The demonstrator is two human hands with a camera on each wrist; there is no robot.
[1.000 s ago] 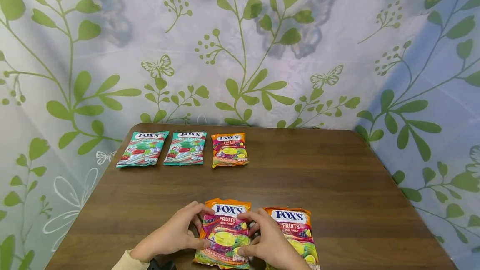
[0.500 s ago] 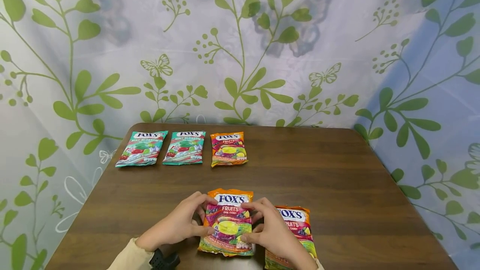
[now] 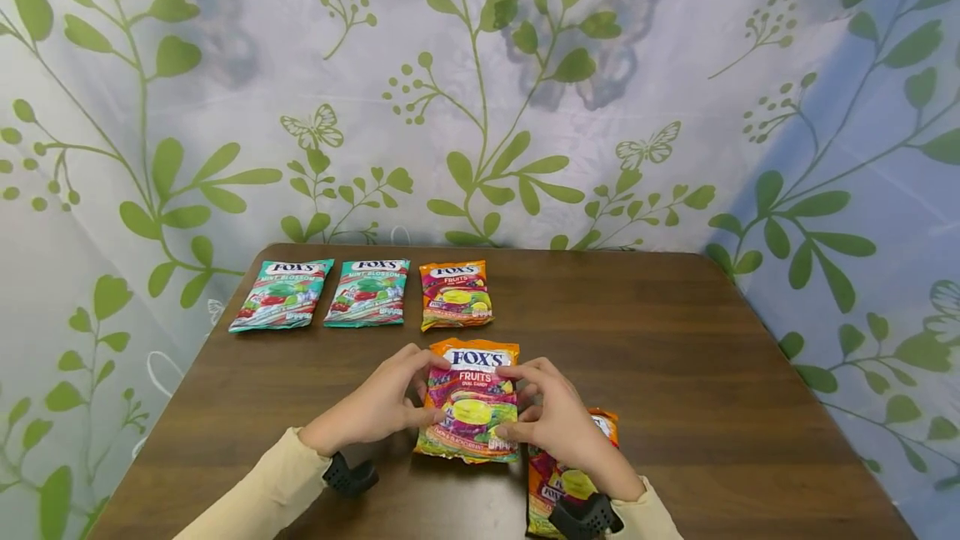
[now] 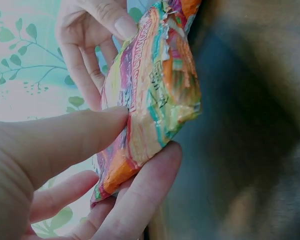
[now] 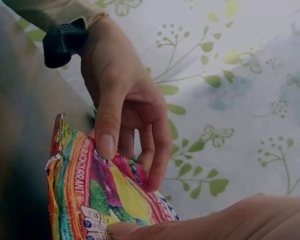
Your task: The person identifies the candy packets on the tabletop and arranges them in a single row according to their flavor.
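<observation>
An orange and purple Fox's Fruits candy bag (image 3: 474, 402) is held between both hands at the middle front in the head view. My left hand (image 3: 386, 398) grips its left edge, thumb on the front face and fingers behind. The right hand (image 3: 555, 411) pinches the opposite edge the same way. In the left wrist view the bag (image 4: 145, 95) stands raised off the table, its crimped bottom end showing. The right wrist view shows the printed front of the bag (image 5: 110, 190) with a thumb from each side on it.
A second Fruits bag (image 3: 551, 490) lies partly hidden under my right forearm. Along the back left of the brown table (image 3: 637, 340) lie two teal Mint Blossom bags (image 3: 283, 297) (image 3: 367, 294) and another Fruits bag (image 3: 456, 297). A leaf-patterned curtain (image 3: 480, 107) hangs behind.
Both hands have carried the held candy bag away from the front edge, slightly to the right, toward the back row. The other bags stay where they lay.
</observation>
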